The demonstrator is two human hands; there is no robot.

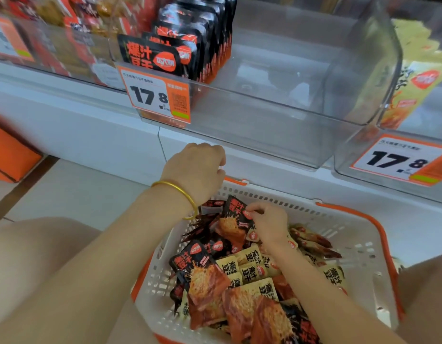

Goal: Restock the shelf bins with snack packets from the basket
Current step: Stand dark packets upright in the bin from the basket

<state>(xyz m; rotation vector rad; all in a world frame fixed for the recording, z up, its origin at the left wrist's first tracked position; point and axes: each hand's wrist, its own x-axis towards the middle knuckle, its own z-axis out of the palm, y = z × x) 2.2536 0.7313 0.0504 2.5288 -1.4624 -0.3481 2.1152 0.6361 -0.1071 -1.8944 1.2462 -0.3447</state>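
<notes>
The white basket (364, 256) with an orange rim sits between the person's bare knees, heaped with black and yellow snack packets. Near its far edge the right hand (269, 224) pinches the top corner of a black packet (231, 223), tilting it up off the heap. The left hand (197, 170), with a gold bangle (180, 194) on the wrist, hangs over the basket's far left corner. Its fingers are curled away from the camera, so I cannot tell whether they hold anything.

Beyond is pale tiled floor (66, 194), with an orange box (11, 155) at the left. A white shelf base (90, 135) carries a clear bin (277, 135) that has a row of upright black packets (190, 45) along its left side. A price tag (156, 95) reading 17.8 is fixed to the bin's front. The next bin to the right holds yellow packets (418, 78).
</notes>
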